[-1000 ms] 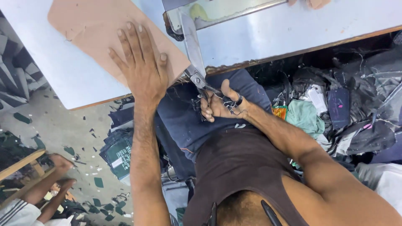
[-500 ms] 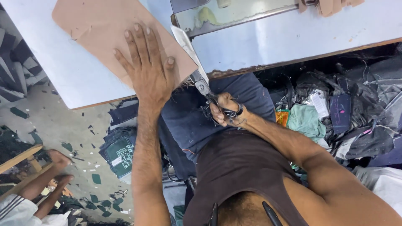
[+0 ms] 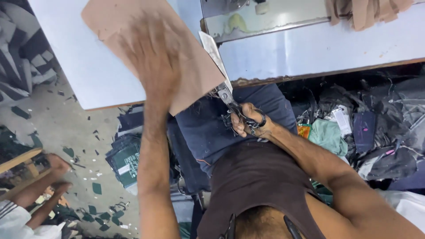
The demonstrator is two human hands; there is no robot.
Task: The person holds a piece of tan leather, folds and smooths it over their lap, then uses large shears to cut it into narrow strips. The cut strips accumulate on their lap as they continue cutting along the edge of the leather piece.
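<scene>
Head view showed the left hand (image 3: 152,57) pressed flat, fingers spread, on the tan sheet (image 3: 195,66) overhanging the bench's near edge; the right hand (image 3: 250,121) clenched scissors (image 3: 221,73) cutting its right side.

A tan sheet (image 3: 195,66) is lying flat on the pale table, its near corner hanging past the table's front edge. It is broad, stiff-looking and uniformly light brown, with a small notch showing on its far left edge. The left hand (image 3: 152,57) is pressing down on its middle, blurred. Scissors (image 3: 221,75) are lying along the sheet's right edge, the long pale blade pointing away over the table and the dark handles sitting off the edge over the lap. The right hand (image 3: 250,124) is gripping those handles, fingers through the loops.
</scene>
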